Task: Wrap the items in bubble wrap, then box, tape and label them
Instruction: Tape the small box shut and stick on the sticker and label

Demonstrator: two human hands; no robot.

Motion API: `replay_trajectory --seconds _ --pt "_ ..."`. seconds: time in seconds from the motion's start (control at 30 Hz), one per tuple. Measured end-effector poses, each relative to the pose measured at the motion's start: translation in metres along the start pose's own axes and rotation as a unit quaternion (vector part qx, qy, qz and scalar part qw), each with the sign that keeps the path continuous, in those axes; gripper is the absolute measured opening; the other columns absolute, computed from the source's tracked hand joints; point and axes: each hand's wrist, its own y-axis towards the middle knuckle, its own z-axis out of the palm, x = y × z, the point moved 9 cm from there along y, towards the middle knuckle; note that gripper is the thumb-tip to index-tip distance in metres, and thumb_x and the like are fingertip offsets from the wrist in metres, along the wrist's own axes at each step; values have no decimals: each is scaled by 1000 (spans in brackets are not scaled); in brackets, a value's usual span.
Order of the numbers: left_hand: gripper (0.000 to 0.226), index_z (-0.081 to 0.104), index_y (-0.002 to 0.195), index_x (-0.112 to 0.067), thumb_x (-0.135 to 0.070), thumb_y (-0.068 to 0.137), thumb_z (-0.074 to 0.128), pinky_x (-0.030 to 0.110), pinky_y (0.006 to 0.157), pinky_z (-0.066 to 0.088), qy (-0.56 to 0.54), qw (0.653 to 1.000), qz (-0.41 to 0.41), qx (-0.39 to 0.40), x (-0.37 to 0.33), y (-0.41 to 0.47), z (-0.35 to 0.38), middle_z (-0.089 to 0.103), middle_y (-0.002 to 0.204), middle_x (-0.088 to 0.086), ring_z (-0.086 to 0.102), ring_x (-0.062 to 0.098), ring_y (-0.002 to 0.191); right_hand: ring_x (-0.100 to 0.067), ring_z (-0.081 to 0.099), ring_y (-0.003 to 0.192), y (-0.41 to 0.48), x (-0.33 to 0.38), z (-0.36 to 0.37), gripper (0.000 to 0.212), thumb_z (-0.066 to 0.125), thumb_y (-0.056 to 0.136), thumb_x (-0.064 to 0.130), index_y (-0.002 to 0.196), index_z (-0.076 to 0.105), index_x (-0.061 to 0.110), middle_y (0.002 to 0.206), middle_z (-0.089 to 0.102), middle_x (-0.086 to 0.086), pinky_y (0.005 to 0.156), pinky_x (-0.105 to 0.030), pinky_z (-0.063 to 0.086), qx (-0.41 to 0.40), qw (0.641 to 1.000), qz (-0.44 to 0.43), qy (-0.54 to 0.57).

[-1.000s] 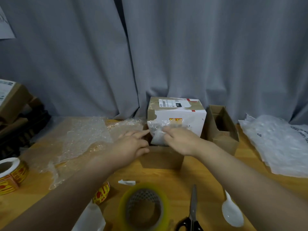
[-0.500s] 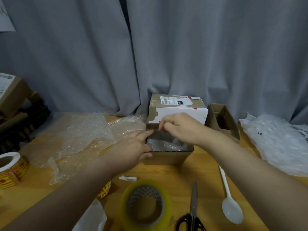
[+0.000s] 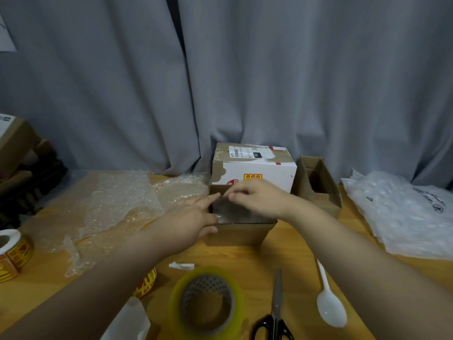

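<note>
left hand point(image 3: 193, 217) is open, fingers flat against the left side of the small box point(image 3: 240, 233), index finger lying along its rim. right hand point(image 3: 256, 198) has its fingers curled, pinching what looks like the box's far flap. the wrapped item point(image 3: 232, 212) sits down inside the box, right between both hands.

what could bite: if the wrap bulges up, that flap springs back and the box won't close flat for taping. the box also looks light and only the left hand braces it, so a hard tug could shove it into the white box point(image 3: 255, 168) just beyond the right hand.

hard to see: what's inside the wrap, no idea. the right fingertips blur together, so flap vs wrap edge is a guess. the scissors point(image 3: 275, 312) near the right forearm have their handles cut off.
</note>
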Motion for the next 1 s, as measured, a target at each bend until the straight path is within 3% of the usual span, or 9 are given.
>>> replay_trajectory --seconds 0.1,0.17,0.27,0.33,0.47,0.63,0.73,0.87,1.0 --pt "35 58 119 -28 -43 99 34 34 118 10 0 1000 6 -10 -2 -3 0 5 159 -5 8 17 145 -18 62 86 -24 -14 -53 19 50 95 21 92 68 16 88 67 2 76 -35 52 -209 976 15 54" --pt "37 59 118 -28 -45 99 33 31 116 12 -10 1000 13 -24 -3 -4 -1 11 158 -8 9 14 143 -20 61 81 -36 -34 -61 20 51 94 24 87 66 12 85 65 -3 69 -33 49 -262 963 56 2" --pt "35 63 113 -28 -47 96 39 27 113 16 -48 997 19 -55 -6 -3 -5 26 151 -12 13 12 139 -10 56 77 -35 -54 -33 15 55 92 19 98 69 15 94 59 -1 63 -15 44 -178 981 74 -23" --pt "32 65 109 -28 -47 94 44 27 111 18 -63 996 22 -64 -9 -1 -5 33 147 -14 12 13 137 -3 47 66 -31 -59 -19 29 55 92 9 118 66 17 97 55 5 54 -7 37 -117 990 76 2" --pt "28 67 104 -26 -45 91 51 29 110 21 -105 992 24 -68 -9 2 -4 38 144 -15 14 14 137 -15 50 54 -25 -63 -11 45 50 94 9 135 53 26 122 53 -2 43 -20 44 -41 991 106 64" --pt "34 55 127 -25 -37 96 49 22 106 30 -169 984 9 -50 -9 7 6 33 146 -16 32 5 132 -18 57 85 -15 -60 5 50 49 95 15 142 41 31 139 40 2 39 -17 44 -1 994 109 30" --pt "32 58 123 -24 -38 96 46 16 98 31 -201 977 -21 -68 -6 9 4 38 141 -14 38 2 125 -8 53 86 -14 -60 3 48 49 95 10 139 45 26 129 45 5 55 -8 45 -34 993 89 64" --pt "35 66 114 -22 -44 93 49 21 101 34 -244 965 -60 -71 4 7 8 39 141 -9 39 6 124 -18 45 122 -13 -65 -1 46 56 92 11 136 49 21 137 45 -2 98 -25 46 -51 994 93 24" --pt "36 65 118 -21 -41 93 49 20 97 35 -253 964 -59 -62 6 9 7 52 135 -5 45 8 123 -22 38 122 -7 -64 -4 42 58 93 16 134 53 17 122 33 -1 105 -30 39 -57 991 115 -28"
